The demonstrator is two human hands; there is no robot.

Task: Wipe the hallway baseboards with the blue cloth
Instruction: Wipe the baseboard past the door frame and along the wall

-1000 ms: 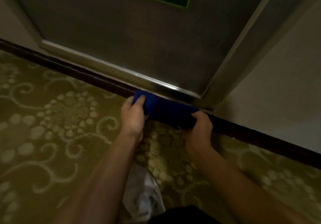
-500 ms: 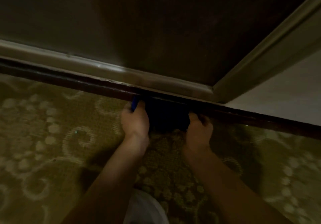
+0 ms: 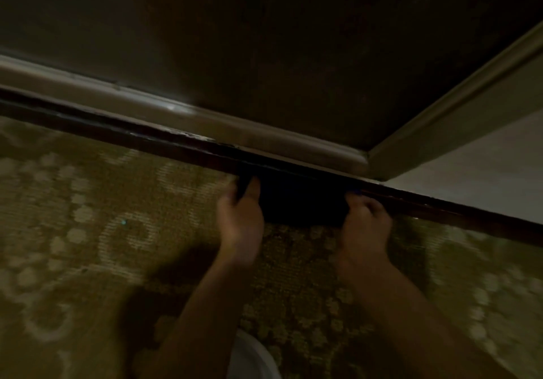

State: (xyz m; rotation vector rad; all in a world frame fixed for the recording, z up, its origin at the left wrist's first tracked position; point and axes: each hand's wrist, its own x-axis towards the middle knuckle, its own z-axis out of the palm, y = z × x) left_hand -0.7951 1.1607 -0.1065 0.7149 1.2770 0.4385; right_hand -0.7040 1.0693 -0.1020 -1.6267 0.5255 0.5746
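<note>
The blue cloth (image 3: 299,205) looks almost black in this dim light. It is stretched flat against the face of the baseboard (image 3: 147,140), its lower edge hanging down to the carpet. The baseboard is a dark, glossy strip running from upper left to lower right along the foot of the wall, with small pale chips along its top edge.

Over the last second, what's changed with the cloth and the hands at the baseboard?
The picture has gone much darker, so the blue cloth now reads nearly black. Nothing taken up or let go: the left hand and right hand still grip its two ends against the dark baseboard below the door. Any sideways slide cannot be told.
</note>
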